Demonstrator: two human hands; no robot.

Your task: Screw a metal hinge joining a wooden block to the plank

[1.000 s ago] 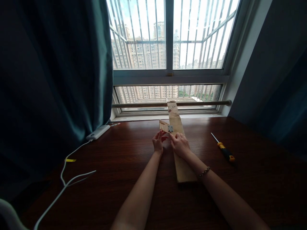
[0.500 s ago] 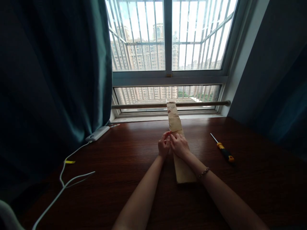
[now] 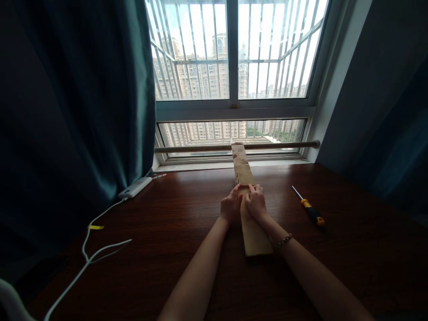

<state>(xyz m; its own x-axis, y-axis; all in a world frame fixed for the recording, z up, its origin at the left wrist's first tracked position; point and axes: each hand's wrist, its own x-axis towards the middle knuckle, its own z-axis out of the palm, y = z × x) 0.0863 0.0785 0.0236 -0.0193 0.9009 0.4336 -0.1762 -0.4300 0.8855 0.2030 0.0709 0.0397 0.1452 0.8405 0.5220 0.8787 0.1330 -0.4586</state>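
A long, narrow, light-brown wooden board (image 3: 256, 238) lies lengthwise in front of me. A stained, paper-like layer (image 3: 244, 175) covers its far part and ends in a crosswise edge near my fingertips. My left hand (image 3: 230, 205) is closed, with its fingertips at the left end of that edge. Over the board, my right hand (image 3: 256, 201) is closed too, its bent fingers pressing at the right end of the edge. Small dark marks or bits show beside the left fingertips, too small to name. My palms hide part of the board's middle.
On the dark wooden table (image 3: 180, 214), a yellow-and-black screwdriver (image 3: 312, 213) lies to the right. A white power strip (image 3: 135, 187) with a white cable (image 3: 88, 243) is at left by the curtain (image 3: 133, 111). A rail (image 3: 277, 146) crosses the window behind the board.
My hands were close together at the left of the layer's edge. The right hand has shifted right, so the fingertips are now apart at both ends of the edge.
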